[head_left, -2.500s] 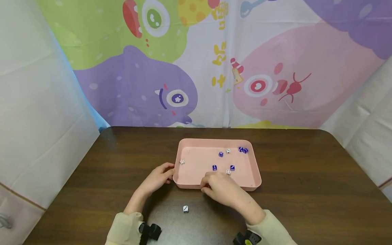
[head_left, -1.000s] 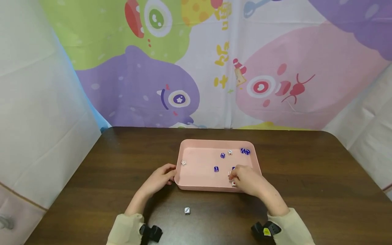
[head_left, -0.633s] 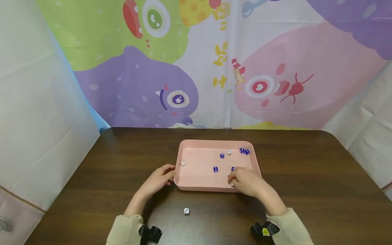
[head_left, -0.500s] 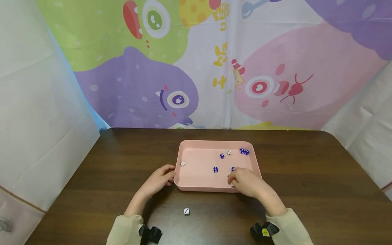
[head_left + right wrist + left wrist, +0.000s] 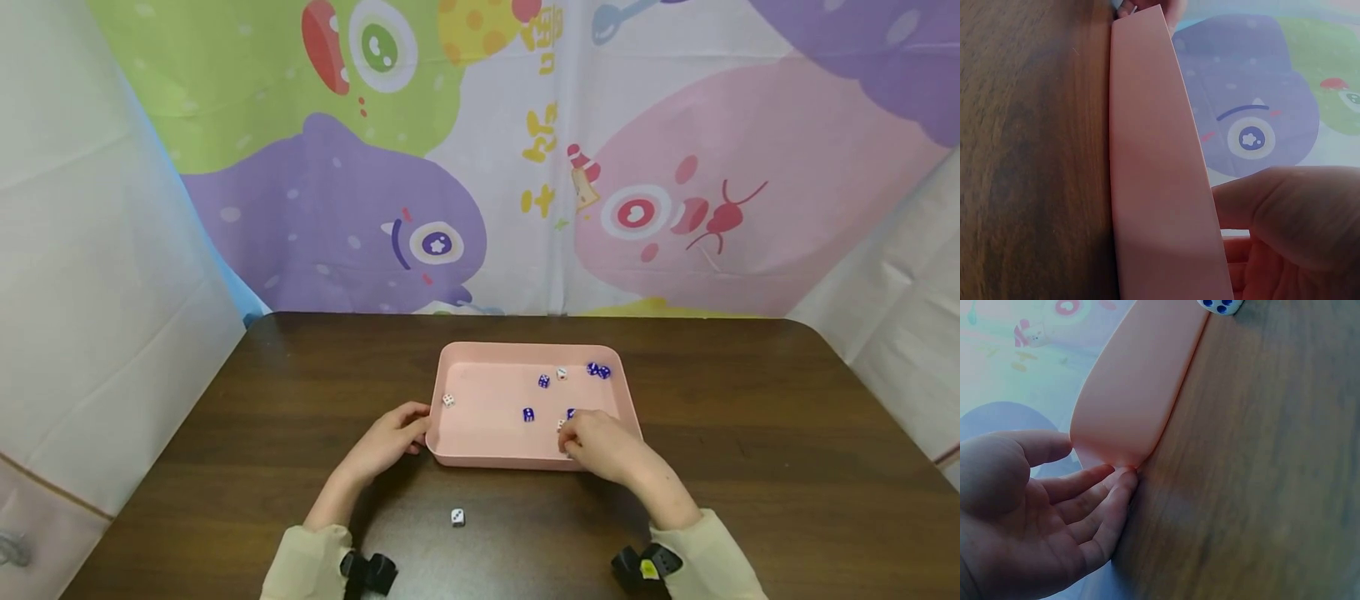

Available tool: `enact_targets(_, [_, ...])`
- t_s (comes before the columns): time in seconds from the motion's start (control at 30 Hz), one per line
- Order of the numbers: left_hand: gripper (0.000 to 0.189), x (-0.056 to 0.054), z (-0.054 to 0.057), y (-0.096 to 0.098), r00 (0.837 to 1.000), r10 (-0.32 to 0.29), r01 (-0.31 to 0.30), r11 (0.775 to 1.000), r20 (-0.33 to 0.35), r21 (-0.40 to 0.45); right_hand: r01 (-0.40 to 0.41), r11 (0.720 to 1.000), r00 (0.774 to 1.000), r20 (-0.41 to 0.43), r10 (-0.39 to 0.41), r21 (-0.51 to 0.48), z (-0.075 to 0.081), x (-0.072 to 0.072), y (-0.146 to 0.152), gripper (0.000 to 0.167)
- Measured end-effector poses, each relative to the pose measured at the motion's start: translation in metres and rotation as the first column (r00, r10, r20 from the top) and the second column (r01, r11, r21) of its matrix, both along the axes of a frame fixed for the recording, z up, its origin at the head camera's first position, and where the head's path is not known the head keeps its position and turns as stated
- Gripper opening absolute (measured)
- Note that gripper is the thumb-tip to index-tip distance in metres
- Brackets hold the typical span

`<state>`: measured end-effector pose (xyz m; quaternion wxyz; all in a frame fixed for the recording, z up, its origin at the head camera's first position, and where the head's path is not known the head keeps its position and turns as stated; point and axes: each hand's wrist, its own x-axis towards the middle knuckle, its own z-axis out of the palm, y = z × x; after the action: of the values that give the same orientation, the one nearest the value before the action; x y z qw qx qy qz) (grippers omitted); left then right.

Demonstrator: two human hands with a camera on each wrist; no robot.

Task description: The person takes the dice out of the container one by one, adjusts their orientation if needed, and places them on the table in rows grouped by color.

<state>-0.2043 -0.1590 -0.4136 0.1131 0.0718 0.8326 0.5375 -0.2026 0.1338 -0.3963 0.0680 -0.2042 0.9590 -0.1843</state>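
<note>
A pink tray [image 5: 480, 433] with low walls lies on the table and holds several dice. My left hand [image 5: 386, 442] holds its left end; in the left wrist view the thumb [image 5: 1050, 449] meets the rim while the fingertips touch the base. My right hand [image 5: 607, 448] reaches over the front wall at the right, its fingers curled down around a white die mostly hidden beneath them. Right beside those fingertips show another white die [image 5: 560, 426] and a blue die [image 5: 571, 413]. In the right wrist view the tray's wall hides the fingertips.
Inside the tray lie a white die [image 5: 447, 401] at the left, blue dice [image 5: 528, 415] nearer the middle and a touching blue pair [image 5: 598, 371] at the back right. One white die [image 5: 457, 517] sits on the brown table [image 5: 225, 483] before the tray. A cartoon curtain [image 5: 525, 250] hangs behind.
My right hand has moved right from the tray's front middle to its front right, where a white die showed under the fingers and is now mostly covered. My left hand stays at the tray's end.
</note>
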Motion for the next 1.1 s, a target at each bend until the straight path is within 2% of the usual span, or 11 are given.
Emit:
enact_targets(0.07, [0.033,0.000,0.000,0.000,1.000,0.000,0.000,1.000,0.000,-0.002,0.013,1.000,1.000,0.012,-0.013,0.006,0.001,0.000,0.000,0.014])
enact_targets(0.27, [0.035,-0.009,-0.017,-0.004,1.000,0.006,-0.006,1.000,-0.008,-0.007,0.050,0.998,0.999,0.017,-0.050,-0.022,0.000,-0.001,0.000,0.011])
enact_targets(0.4, [0.035,-0.011,-0.019,-0.004,1.000,0.007,-0.007,1.000,-0.010,-0.005,0.064,0.996,0.998,0.017,-0.063,-0.057,-0.001,-0.003,0.002,0.012])
enact_targets(0.5, [0.034,-0.008,-0.013,-0.002,1.000,0.005,-0.005,1.000,-0.007,-0.005,0.064,0.995,0.998,0.010,-0.064,-0.076,0.000,-0.003,0.003,0.012])
enact_targets(0.63, [0.033,0.004,0.007,0.004,1.000,-0.001,0.001,1.000,-0.005,-0.012,0.073,0.994,0.997,0.015,-0.072,-0.083,0.000,-0.003,0.003,0.010])
enact_targets(0.7, [0.033,0.008,0.013,0.005,1.000,-0.004,0.004,1.000,-0.002,-0.015,0.078,0.994,0.997,0.010,-0.077,-0.082,0.000,-0.003,0.003,0.010])
enact_targets(0.77, [0.034,0.004,0.008,0.004,1.000,-0.003,0.003,1.000,-0.003,-0.017,0.081,0.994,0.997,-0.003,-0.082,-0.078,-0.001,-0.003,0.003,0.009])
enact_targets(0.93, [0.035,-0.008,-0.015,-0.003,1.000,0.005,-0.006,1.000,-0.011,-0.022,0.081,0.994,0.995,-0.050,-0.084,-0.067,0.002,-0.001,0.000,0.008])
enact_targets(1.1, [0.034,-0.008,-0.018,-0.005,1.000,0.009,-0.009,1.000,-0.012,-0.025,0.058,0.997,0.990,-0.123,-0.064,-0.052,0.007,0.003,-0.004,0.007])
